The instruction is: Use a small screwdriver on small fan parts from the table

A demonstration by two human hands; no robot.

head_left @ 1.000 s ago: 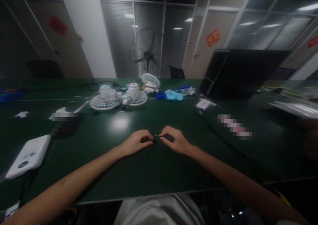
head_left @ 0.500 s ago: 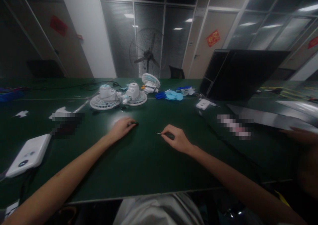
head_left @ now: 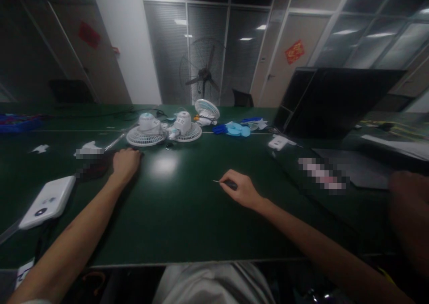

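Note:
My right hand (head_left: 241, 190) is closed around a small screwdriver (head_left: 231, 184). Its dark handle lies in the fingers and its thin metal shaft points left over the green table. My left hand (head_left: 126, 166) rests low on the table at the left, back upward, fingers curled. A bit of something dark shows at its fingertips, too small and shaded to name. Close beside that hand lies a dark, blurred-out object (head_left: 95, 166). Beyond it, two white fan heads (head_left: 146, 132) (head_left: 186, 129) lie grille-down, and a third white fan head (head_left: 207, 111) leans tilted behind them.
Light-blue fan blades (head_left: 237, 129) lie right of the fan heads. A white power bank-like device (head_left: 49, 202) is at the left, a black monitor (head_left: 338, 100) at the right. A co-worker's blurred hand (head_left: 409, 196) is at the right edge, near a flat grey sheet (head_left: 355, 167).
My left hand has moved left, from the table's middle to beside the dark object. The right hand keeps its grip on the screwdriver. At the right, the co-worker's hand and grey sheet have shifted.

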